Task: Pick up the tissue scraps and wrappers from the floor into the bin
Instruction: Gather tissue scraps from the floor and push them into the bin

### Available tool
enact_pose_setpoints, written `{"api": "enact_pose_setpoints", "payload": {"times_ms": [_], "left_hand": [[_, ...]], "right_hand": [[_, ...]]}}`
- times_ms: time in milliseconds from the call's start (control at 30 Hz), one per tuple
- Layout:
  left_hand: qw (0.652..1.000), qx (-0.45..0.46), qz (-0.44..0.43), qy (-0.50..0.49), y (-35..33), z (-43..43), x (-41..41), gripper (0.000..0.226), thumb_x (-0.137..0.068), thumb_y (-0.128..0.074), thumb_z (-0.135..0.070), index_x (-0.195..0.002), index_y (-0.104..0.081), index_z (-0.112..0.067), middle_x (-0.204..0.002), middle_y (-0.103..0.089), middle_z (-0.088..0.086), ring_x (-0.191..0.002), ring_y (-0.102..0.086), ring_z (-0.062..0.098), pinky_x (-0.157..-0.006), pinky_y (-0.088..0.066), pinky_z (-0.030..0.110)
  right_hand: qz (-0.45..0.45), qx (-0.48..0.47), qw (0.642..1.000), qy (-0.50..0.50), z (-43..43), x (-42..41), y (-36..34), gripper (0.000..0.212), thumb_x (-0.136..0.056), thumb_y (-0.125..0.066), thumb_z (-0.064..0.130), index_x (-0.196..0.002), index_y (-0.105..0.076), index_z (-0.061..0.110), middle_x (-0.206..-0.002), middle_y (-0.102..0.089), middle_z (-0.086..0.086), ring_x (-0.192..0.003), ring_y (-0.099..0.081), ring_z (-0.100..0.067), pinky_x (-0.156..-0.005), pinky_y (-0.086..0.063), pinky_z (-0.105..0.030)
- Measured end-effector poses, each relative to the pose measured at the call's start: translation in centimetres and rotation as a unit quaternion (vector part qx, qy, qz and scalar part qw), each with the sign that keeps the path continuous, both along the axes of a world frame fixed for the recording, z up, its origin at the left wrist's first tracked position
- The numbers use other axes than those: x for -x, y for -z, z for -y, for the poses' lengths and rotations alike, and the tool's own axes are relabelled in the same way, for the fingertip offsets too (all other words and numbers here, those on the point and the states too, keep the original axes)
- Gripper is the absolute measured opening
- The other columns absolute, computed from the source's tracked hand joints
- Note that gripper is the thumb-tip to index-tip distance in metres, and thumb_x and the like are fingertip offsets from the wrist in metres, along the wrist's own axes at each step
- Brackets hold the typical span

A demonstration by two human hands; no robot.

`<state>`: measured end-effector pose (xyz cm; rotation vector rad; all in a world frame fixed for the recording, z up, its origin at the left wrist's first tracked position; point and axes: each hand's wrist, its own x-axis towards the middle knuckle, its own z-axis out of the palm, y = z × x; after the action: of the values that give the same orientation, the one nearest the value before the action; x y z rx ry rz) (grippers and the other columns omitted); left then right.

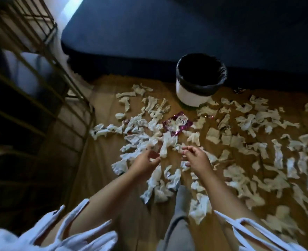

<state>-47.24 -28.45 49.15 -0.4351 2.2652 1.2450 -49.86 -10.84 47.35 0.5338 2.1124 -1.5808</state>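
Head view: you lean over a wooden floor [99, 169] strewn with white tissue scraps [249, 122], both bare forearms stretched out ahead of you. Your left hand [145, 163] is raised above the litter, its fingers [150, 153] drawn together in a pinch on one tissue scrap [165, 144], a long crumpled strip just beyond the fingertips. Your right hand [197, 159] hovers beside it, near but apart. Its fingers are loosely curled, with thumb and forefinger close together. Motion blur hides whether anything is held between them.

A shiny purple-and-pink wrapper [177, 124] lies flat on the floor among the scraps, beyond your hands and between them and the bin [191, 96]. The bin, white-walled with a black liner folded over its rim, stands upright on the floor at the foot of a dark blue bed [149, 33], with scraps lying up against its base. Its inside is too dark to see.

Scraps spread from just in front of your grey trouser leg [180, 216] out to the right edge of the picture, thickest around your hands. A metal wire rack [32, 57] fills the left side, beside the bed. White sleeves [73, 230] with loose straps show at the bottom corners.
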Motion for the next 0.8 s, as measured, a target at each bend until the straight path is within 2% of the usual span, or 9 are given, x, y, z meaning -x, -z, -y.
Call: {"api": "enact_pose_setpoints", "payload": {"times_ms": [100,167,300,367,433,500,633,700,800], "left_hand": [[1.0,0.009,-0.006,-0.019,0.6,3.7,-8.1,0.025,-0.089,-0.059,-0.022,-0.11,-0.06,-0.008,-0.107,-0.065,0.006,-0.096,-0.061,0.016,-0.077,-0.047,0.024],[0.999,0.027,0.02,-0.04,2.4,5.5,-12.4,0.025,-0.089,-0.059,-0.025,-0.111,-0.059,-0.012,-0.106,-0.063,0.001,-0.096,-0.058,0.013,-0.075,-0.045,0.021],[0.991,0.065,0.068,-0.095,10.0,7.8,-19.2,0.032,-0.088,-0.06,-0.028,-0.116,-0.056,-0.015,-0.119,-0.061,0.004,-0.11,-0.057,0.018,-0.097,-0.045,0.036],[0.982,0.089,0.088,-0.144,14.9,8.1,-21.7,0.035,-0.087,-0.061,-0.029,-0.12,-0.054,-0.019,-0.124,-0.058,0.002,-0.114,-0.055,0.02,-0.102,-0.041,0.045],[0.97,0.098,0.096,-0.202,21.6,8.6,-23.7,0.044,-0.086,-0.062,-0.026,-0.127,-0.048,-0.016,-0.131,-0.05,0.009,-0.122,-0.049,0.026,-0.106,-0.036,0.049],[0.954,0.109,0.107,-0.257,28.9,8.9,-25.2,0.059,-0.086,-0.06,-0.032,-0.137,-0.035,-0.016,-0.14,-0.04,0.017,-0.128,-0.041,0.033,-0.109,-0.031,0.052],[0.894,0.244,0.138,-0.348,40.5,8.9,-26.0,0.079,-0.087,-0.048,-0.051,-0.148,-0.012,-0.016,-0.154,-0.013,0.022,-0.139,-0.016,0.043,-0.113,-0.01,0.053],[0.873,0.264,0.123,-0.392,44.2,8.5,-25.5,0.083,-0.087,-0.044,-0.056,-0.149,-0.008,-0.015,-0.155,-0.007,0.022,-0.141,-0.005,0.044,-0.114,-0.001,0.055],[0.876,0.268,0.086,-0.391,49.3,7.8,-23.2,0.085,-0.086,-0.04,-0.059,-0.149,-0.009,-0.01,-0.156,-0.003,0.023,-0.143,0.0,0.04,-0.114,0.0,0.053]], "right_hand": [[0.016,-0.002,1.0,-0.006,2.4,-7.7,1.4,0.014,-0.093,-0.049,0.009,-0.097,-0.061,0.015,-0.099,-0.065,-0.015,-0.082,-0.058,-0.02,-0.061,-0.044,-0.024],[0.033,-0.021,0.999,-0.031,3.5,-11.8,3.1,0.014,-0.094,-0.048,0.01,-0.096,-0.061,0.017,-0.104,-0.065,-0.012,-0.085,-0.06,-0.019,-0.063,-0.045,-0.022],[0.055,-0.06,0.994,-0.08,4.5,-17.1,9.2,0.016,-0.093,-0.05,0.013,-0.104,-0.062,0.014,-0.113,-0.063,-0.007,-0.105,-0.059,-0.024,-0.078,-0.045,-0.028],[0.038,-0.084,0.991,-0.101,4.4,-18.5,13.6,0.019,-0.092,-0.053,0.015,-0.109,-0.062,0.013,-0.123,-0.06,-0.009,-0.11,-0.056,-0.024,-0.083,-0.043,-0.027],[-0.007,-0.135,0.983,-0.128,4.0,-19.0,18.9,0.033,-0.088,-0.06,0.021,-0.12,-0.056,0.014,-0.131,-0.053,-0.009,-0.117,-0.051,-0.022,-0.09,-0.041,-0.027],[-0.051,-0.192,0.968,-0.153,3.3,-19.0,24.7,0.062,-0.08,-0.07,0.031,-0.134,-0.042,0.018,-0.145,-0.036,-0.009,-0.13,-0.038,-0.023,-0.1,-0.035,-0.03],[-0.12,-0.299,0.926,-0.196,0.5,-17.1,36.4,0.125,-0.056,-0.078,0.058,-0.146,0.005,0.033,-0.157,0.013,-0.002,-0.144,0.01,-0.024,-0.116,-0.011,-0.045],[-0.161,-0.311,0.919,-0.183,-1.1,-14.8,41.2,0.133,-0.052,-0.077,0.062,-0.144,0.016,0.035,-0.155,0.022,-0.002,-0.142,0.021,-0.023,-0.116,0.0,-0.047],[-0.183,-0.297,0.924,-0.158,-2.5,-9.6,45.8,0.128,-0.055,-0.068,0.069,-0.146,0.011,0.028,-0.157,0.011,-0.004,-0.144,0.011,-0.026,-0.118,-0.001,-0.047]]}}
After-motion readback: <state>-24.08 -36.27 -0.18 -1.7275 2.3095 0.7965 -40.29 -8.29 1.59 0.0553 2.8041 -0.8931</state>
